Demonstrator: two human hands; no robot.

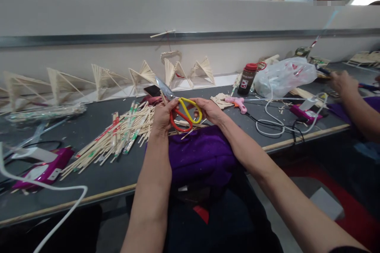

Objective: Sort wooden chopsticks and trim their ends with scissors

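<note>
A pair of scissors (185,124) with one red and one yellow handle is held between my hands, its metal blades tilted up and to the left. My right hand (209,110) is closed at the yellow loop, and fingertips show through it. At the red handle and pivot, my left hand (162,118) is closed, its thumb against the scissors. A thin wooden stick (163,96) juts up beside that hand; whether the fingers grip it is hidden. Loose wooden sticks (103,144) are heaped left of my hands. Purple cloth (198,156) lies under my wrists.
Fan-shaped stick models (103,79) line the wall. To the right are a pink glue gun (237,102), a dark bottle (247,79) with a red lid, a plastic bag (280,77) and white cable (267,126). Another person's hand (344,83) works at far right. Magenta device (50,168) sits left.
</note>
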